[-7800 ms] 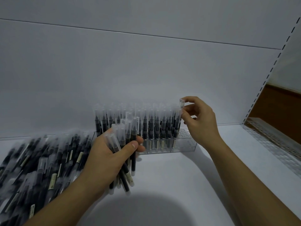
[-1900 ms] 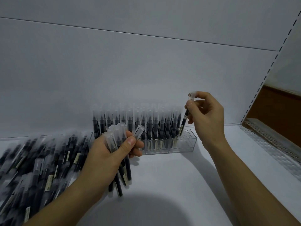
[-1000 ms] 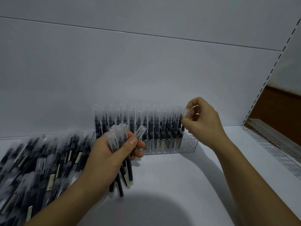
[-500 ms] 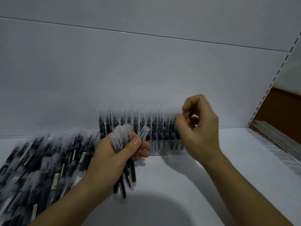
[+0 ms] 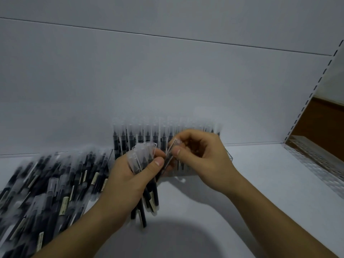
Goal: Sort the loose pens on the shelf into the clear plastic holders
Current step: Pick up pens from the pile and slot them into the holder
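So the right hand point(image 5: 202, 159) pinches one pen point(image 5: 172, 146), its length tilted, cap toward upper right. Left hand point(image 5: 130, 175) grips a bundle point(image 5: 141, 157), caps up.

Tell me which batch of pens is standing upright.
The row in the clear holder. The pile on the left lies flat; the left hand grips its bundle at a slant.

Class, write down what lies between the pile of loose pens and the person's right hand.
The left hand, gripping a bundle of pens, lies between the pile of loose pens and the right hand, as the head view shows.
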`<control>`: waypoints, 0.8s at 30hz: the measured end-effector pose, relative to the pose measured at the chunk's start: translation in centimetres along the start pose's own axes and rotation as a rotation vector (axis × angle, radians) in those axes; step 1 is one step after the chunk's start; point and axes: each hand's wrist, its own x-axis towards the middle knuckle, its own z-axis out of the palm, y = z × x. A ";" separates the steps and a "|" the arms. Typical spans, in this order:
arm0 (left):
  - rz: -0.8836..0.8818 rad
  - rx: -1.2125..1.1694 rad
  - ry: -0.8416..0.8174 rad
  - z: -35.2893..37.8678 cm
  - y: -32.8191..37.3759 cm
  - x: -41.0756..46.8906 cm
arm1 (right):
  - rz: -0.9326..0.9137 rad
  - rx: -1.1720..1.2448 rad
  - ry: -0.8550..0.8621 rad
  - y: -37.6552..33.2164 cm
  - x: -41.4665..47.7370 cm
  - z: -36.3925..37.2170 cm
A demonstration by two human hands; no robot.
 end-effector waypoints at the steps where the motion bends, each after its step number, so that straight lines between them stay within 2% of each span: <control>1: 0.010 0.012 0.009 0.0 0.0 0.0 | 0.004 0.018 0.036 -0.1 0.1 -0.2; 4: 0.013 -0.011 0.054 0.1 0.1 -0.1 | 0.022 0.085 0.131 -0.3 0.3 -0.9; 13: -0.019 -0.016 0.122 0.1 0.1 -0.1 | 0.045 0.086 0.284 -0.6 0.7 -2.7; 18: 0.003 0.037 0.100 -0.1 0.0 0.0 | 0.075 0.104 0.356 -0.5 0.9 -3.6; 24: -0.045 -0.073 0.122 0.1 0.3 -0.2 | 0.064 0.102 0.433 -0.1 1.1 -4.8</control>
